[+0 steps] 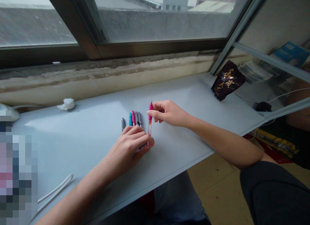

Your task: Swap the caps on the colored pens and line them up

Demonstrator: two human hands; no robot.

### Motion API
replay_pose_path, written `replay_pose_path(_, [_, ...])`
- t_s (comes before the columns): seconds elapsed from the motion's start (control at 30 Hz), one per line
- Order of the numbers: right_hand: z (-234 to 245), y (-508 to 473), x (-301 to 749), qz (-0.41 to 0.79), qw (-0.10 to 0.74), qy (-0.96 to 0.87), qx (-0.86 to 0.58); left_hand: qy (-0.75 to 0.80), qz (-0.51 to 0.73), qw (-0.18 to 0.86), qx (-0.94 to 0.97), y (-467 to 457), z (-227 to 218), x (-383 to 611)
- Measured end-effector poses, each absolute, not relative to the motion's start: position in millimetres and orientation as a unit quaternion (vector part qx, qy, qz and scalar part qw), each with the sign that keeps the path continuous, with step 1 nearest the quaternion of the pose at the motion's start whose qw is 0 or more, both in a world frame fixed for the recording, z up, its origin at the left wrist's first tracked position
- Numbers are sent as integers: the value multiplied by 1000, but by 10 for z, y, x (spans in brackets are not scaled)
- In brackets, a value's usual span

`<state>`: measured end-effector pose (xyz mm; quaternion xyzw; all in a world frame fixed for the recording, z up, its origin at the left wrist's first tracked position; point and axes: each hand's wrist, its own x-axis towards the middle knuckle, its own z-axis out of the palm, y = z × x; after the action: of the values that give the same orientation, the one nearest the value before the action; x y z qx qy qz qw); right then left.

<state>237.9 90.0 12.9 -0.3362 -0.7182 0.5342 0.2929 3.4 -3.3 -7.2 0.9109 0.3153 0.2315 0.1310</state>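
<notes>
My right grip (pixel 168 113) pinches the pink pen (pixel 149 124), its axis running up mid-frame, just right of the pen row (pixel 133 118) under my flat, open left grip (pixel 128 148).

Soft, diffuse daylight from window (pixel 157 21) ahead; moderate brightness, cool overcast cast. Pale sheen on table (pixel 84 128) at left-centre, no hard glare. Faint, blurred-edge shadow beneath left hand (pixel 128 150). Centre sharp: pink pen (pixel 150 121) cleanly resolved. Wide-angle bowing of straight lines toward edges. Pixelated block at lower left. Far right slightly soft.
</notes>
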Motion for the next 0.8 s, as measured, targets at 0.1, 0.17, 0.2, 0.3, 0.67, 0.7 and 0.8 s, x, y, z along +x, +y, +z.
replay_pose_path(0.1, [124, 910, 2380, 531, 293, -720, -337, 324, 233, 140, 906, -30, -82, 38])
replay_pose_path(0.17, [123, 912, 2381, 533, 294, -720, -333, 325, 233, 147, 904, -25, -81, 41])
replay_pose_path(0.2, [124, 912, 2381, 533, 293, -721, -332, 325, 234, 150, 904, -21, -80, 41])
replay_pose_path(0.3, [128, 905, 2377, 537, 284, -722, -331, 322, 241, 147, 904, -14, -85, 45])
replay_pose_path(0.67, [115, 903, 2376, 521, 269, -739, -331, 330, 243, 158, 899, -18, -71, 80])
replay_pose_path(0.7, [114, 905, 2379, 518, 269, -741, -331, 332, 239, 163, 898, -13, -72, 77])
replay_pose_path(0.8, [119, 905, 2384, 515, 269, -743, -332, 336, 254, 165, 892, -1, -92, 67])
